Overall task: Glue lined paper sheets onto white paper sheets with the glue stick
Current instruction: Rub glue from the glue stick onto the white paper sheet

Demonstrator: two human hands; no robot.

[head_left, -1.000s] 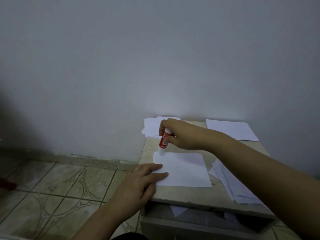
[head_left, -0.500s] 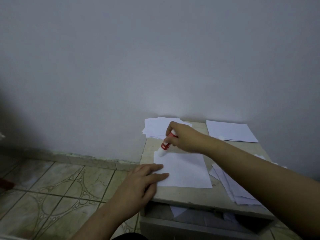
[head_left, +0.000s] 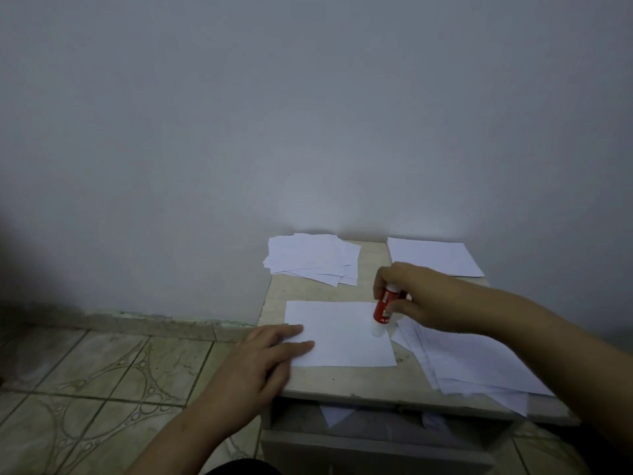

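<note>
Head view, R hand [head_left: 416, 296]: fingers curled round red glue stick [head_left: 384, 307], tip down on sheet [head_left: 346, 334], right edge.
L hand [head_left: 263, 358]: fingers flat, pressing sheet's left edge on bench [head_left: 359, 382].

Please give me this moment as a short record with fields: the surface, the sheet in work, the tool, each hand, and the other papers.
surface: small table against the wall
sheet in work: single sheet lying flat in the middle
tool: red glue stick, tip down on the sheet's right edge
right hand: grips the glue stick
left hand: flat fingers press the sheet's left side
other papers: loose pile back left; neat stack back right; fanned pile at right, partly under the right forearm
</note>
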